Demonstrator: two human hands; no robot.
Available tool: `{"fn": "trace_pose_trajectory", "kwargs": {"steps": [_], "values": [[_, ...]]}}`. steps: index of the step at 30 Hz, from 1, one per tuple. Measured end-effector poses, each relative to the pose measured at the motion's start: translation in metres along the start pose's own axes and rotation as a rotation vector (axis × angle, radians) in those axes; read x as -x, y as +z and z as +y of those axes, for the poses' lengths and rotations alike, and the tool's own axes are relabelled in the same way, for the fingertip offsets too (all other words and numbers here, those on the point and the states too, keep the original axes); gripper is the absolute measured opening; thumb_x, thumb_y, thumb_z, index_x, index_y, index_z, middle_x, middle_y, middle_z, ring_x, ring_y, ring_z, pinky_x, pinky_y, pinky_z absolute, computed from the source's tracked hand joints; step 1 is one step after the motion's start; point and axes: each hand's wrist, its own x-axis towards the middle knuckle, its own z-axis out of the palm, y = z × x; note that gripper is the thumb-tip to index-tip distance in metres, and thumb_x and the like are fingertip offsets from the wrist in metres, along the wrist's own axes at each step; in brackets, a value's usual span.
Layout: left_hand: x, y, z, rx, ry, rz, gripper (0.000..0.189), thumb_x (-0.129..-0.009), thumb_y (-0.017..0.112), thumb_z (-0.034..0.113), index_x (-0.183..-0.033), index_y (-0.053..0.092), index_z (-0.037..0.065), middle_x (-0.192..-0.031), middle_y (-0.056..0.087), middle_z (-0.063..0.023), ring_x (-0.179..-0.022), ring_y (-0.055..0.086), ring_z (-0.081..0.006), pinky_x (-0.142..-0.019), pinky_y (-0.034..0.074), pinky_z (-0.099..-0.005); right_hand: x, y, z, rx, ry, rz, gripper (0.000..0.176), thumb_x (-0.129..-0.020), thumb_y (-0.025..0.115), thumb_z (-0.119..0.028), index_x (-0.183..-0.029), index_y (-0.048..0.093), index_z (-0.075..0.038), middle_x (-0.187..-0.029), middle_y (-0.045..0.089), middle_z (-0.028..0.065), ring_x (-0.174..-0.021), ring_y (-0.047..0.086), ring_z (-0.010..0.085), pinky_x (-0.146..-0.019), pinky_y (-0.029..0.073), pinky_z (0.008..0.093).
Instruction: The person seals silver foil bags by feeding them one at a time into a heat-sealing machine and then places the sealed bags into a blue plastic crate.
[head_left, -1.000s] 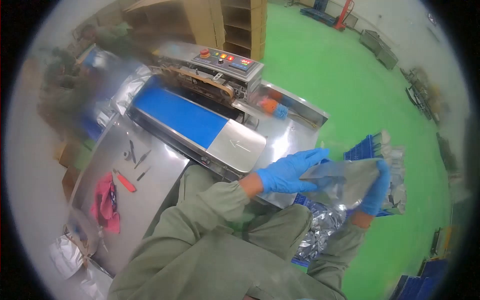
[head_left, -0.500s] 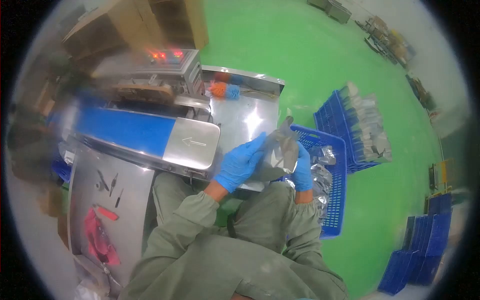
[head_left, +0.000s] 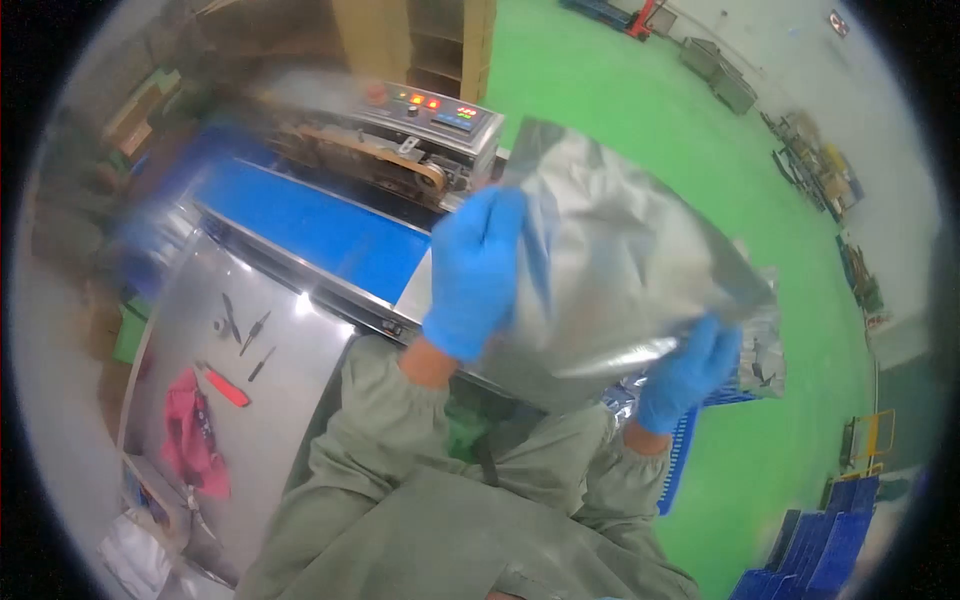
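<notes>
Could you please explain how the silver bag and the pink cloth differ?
The silver bag is shiny, while the pink cloth looks dull.
The silver bag is held up by the left hand and right hand; the pink cloth lies on the metal table.
The silver bag is spread wide, whereas the pink cloth is bunched.
Both look creased.
</notes>
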Motion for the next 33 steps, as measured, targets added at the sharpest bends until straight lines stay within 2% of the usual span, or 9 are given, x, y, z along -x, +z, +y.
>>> {"fn": "trace_pose_trajectory", "kwargs": {"steps": [4, 6, 7, 10, 14, 22, 24, 27, 33], "values": [[-0.048, -0.041, -0.104, -0.061, -0.188, -0.08, 0.023, -0.09, 0.051, 0.017, -0.081, 0.062, -0.002, -0.067, 0.058, -0.0107, -0.061, 0.051, -0.01, -0.058, 0.042, -0.0286, 0.021, 0.075, 0.022, -0.249, 0.323, -0.337, 0.017, -0.092, 0.047, -0.013, -0.082, 0.046, 0.0, -0.076, 0.041, 0.0024, -0.069, 0.039, 0.014, -0.064, 0.037, 0.0291], [-0.055, -0.064, -0.175, -0.515, 0.099, -0.302, 0.027, -0.086, 0.051, 0.021, -0.077, 0.062, -0.002, -0.068, 0.06, -0.0165, -0.06, 0.056, -0.0202, -0.06, 0.043, -0.0329, 0.049, 0.103, 0.052, -0.243, 0.34, -0.417, 0.019, -0.092, 0.048, -0.015, -0.08, 0.045, -0.001, -0.074, 0.039, 0.0035, -0.07, 0.039, 0.0134, -0.065, 0.036, 0.0298], [-0.057, -0.071, -0.2, -0.504, 0.096, -0.293, 0.027, -0.086, 0.051, 0.021, -0.077, 0.062, -0.002, -0.068, 0.06, -0.0165, -0.06, 0.056, -0.0202, -0.06, 0.043, -0.0329, 0.067, 0.118, 0.069, -0.03, 0.258, -0.399, 0.022, -0.093, 0.048, -0.017, -0.078, 0.044, -0.002, -0.073, 0.037, 0.0035, -0.07, 0.037, 0.0123, -0.063, 0.036, 0.0299], [-0.053, -0.077, -0.227, -0.456, -0.107, -0.299, 0.03, -0.083, 0.05, 0.022, -0.073, 0.063, -0.002, -0.07, 0.062, -0.0192, -0.063, 0.059, -0.0284, -0.063, 0.044, -0.0363, 0.076, 0.123, 0.084, -0.141, 0.358, -0.445, 0.018, -0.091, 0.05, -0.015, -0.088, 0.052, 0.002, -0.08, 0.049, 0.0018, -0.074, 0.042, 0.0104, -0.067, 0.038, 0.0267], [-0.065, -0.08, -0.242, -0.405, -0.146, -0.301, 0.031, -0.083, 0.051, 0.024, -0.074, 0.063, -0.004, -0.069, 0.062, -0.0199, -0.064, 0.059, -0.0294, -0.064, 0.044, -0.0377, 0.077, 0.136, 0.069, -0.189, 0.429, -0.42, 0.015, -0.09, 0.049, -0.013, -0.079, 0.048, -0.002, -0.075, 0.044, 0.0001, -0.07, 0.041, 0.0088, -0.064, 0.039, 0.0255], [-0.089, -0.101, -0.253, -0.391, -0.192, -0.265, 0.033, -0.083, 0.053, 0.026, -0.079, 0.064, -0.005, -0.07, 0.062, -0.0207, -0.063, 0.059, -0.0274, -0.063, 0.044, -0.0376, 0.081, 0.173, 0.08, -0.242, 0.494, -0.458, 0.016, -0.09, 0.047, -0.016, -0.081, 0.052, -0.003, -0.074, 0.047, 0.0007, -0.067, 0.045, 0.0088, -0.059, 0.04, 0.0254], [-0.095, -0.113, -0.235, -0.227, -0.456, -0.207, 0.033, -0.083, 0.053, 0.026, -0.079, 0.064, -0.004, -0.068, 0.061, -0.0198, -0.061, 0.057, -0.0245, -0.064, 0.045, -0.0364, 0.084, 0.188, 0.075, -0.29, 0.588, -0.478, 0.017, -0.09, 0.048, -0.018, -0.079, 0.051, -0.004, -0.073, 0.042, -0.0004, -0.067, 0.04, 0.0085, -0.059, 0.037, 0.0273], [-0.107, -0.131, -0.236, -0.282, -0.437, -0.175, 0.034, -0.083, 0.055, 0.028, -0.081, 0.065, -0.004, -0.068, 0.06, -0.0192, -0.061, 0.055, -0.0222, -0.065, 0.045, -0.036, 0.09, 0.208, 0.076, -0.319, 0.649, -0.475, 0.019, -0.089, 0.049, -0.02, -0.086, 0.057, -0.004, -0.07, 0.055, 0.0042, -0.058, 0.056, 0.0128, -0.048, 0.046, 0.0253], [-0.134, -0.182, -0.248, -0.496, -0.301, -0.263, 0.035, -0.083, 0.056, 0.031, -0.087, 0.064, -0.003, -0.077, 0.064, -0.0187, -0.068, 0.059, -0.0283, -0.068, 0.046, -0.0369, 0.085, 0.195, 0.063, -0.282, 0.711, -0.797, 0.029, -0.093, 0.048, -0.029, -0.086, 0.06, -0.004, -0.074, 0.06, 0.0045, -0.063, 0.059, 0.0125, -0.053, 0.045, 0.0247]]}}
